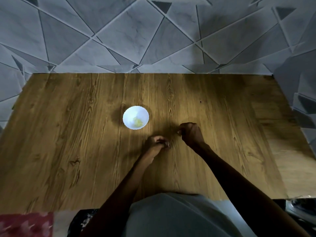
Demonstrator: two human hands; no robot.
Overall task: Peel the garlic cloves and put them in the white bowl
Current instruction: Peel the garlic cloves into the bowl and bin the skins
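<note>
Dim scene, white bowl [130, 115] glaring overexposed, soft shadows across wooden table [68, 134], edges warped and blurred

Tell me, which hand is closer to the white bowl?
The left hand, the one lower in the picture, is nearer the white bowl; the right hand is farther off.

1. Left hand [158, 142]: curled fingers hide any contents.
2. Right hand [189, 132]: too dark to read (fingers curled inward).
3. Yellowish bits [137, 123] in the bowl [130, 113]: too small to name.
4. Red cloth [25, 224]: cut off at the bottom edge.
</note>
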